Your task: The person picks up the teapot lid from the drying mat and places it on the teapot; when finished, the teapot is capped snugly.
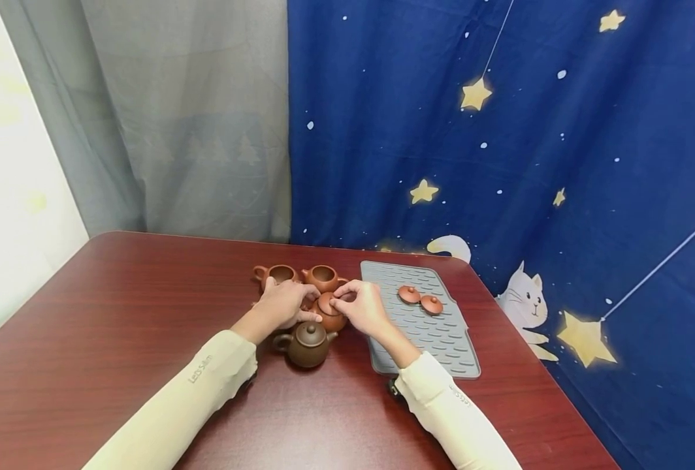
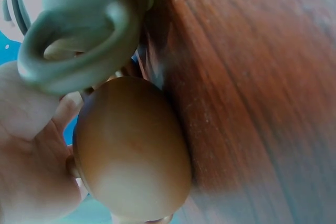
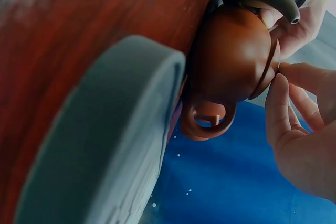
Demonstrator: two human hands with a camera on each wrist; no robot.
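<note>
The red pot (image 1: 333, 322) is set just left of the mat (image 1: 436, 349). Its lid (image 1: 326, 303) is pinched at the knob by the right hand (image 1: 364, 309), presumably for fine control; whether it is fully seated cannot be told. The pot is clasped by the left hand (image 1: 285, 302), probably to be kept steady. Left of the mat, the dark pot (image 1: 308, 350) and two lidless pots (image 1: 280, 275) (image 1: 324, 279) are grouped closely, likely for easy reach. Two loose lids (image 1: 409, 295) (image 1: 432, 305) are laid knob-up on the mat, perhaps for protection.
</note>
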